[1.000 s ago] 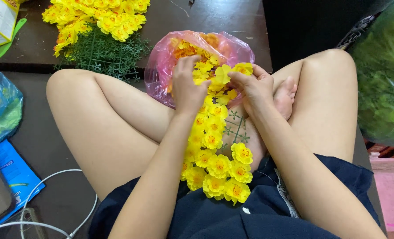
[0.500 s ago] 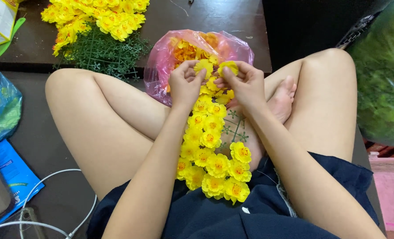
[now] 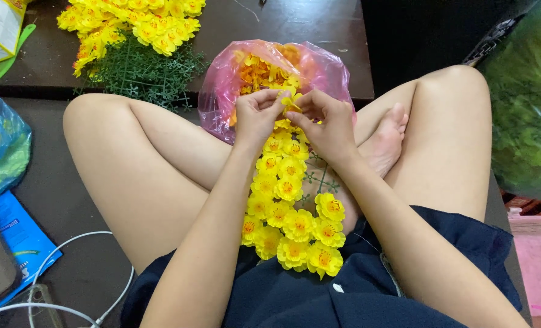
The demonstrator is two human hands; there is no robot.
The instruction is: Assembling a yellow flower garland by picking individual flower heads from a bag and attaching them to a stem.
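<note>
Both hands meet just in front of the pink plastic bag, over the top end of a long spray of yellow artificial flowers that lies down the person's lap between the crossed legs. The left hand has its fingers curled in and pinching the edge of a single yellow bloom; the right hand pinches the same bloom from the other side, thumb and forefinger pressed close. The bloom is small and partly hidden behind the knuckles, so whether it is already seated on the green stem or only held against it cannot be told from here. To do this step well, it seems best to keep one hand steady on the stem tip while the other pushes the flower's centre straight down onto it, not at a slant, so the petals sit flat and face the same way as the row below. A light grip at the base of the bloom rather than on the petals should keep them from creasing. The bag of loose yellow and orange blooms stands open within easy reach, touching the hands' far side. On the worktop beyond lies a finished yellow bunch on green plastic foliage.
</note>
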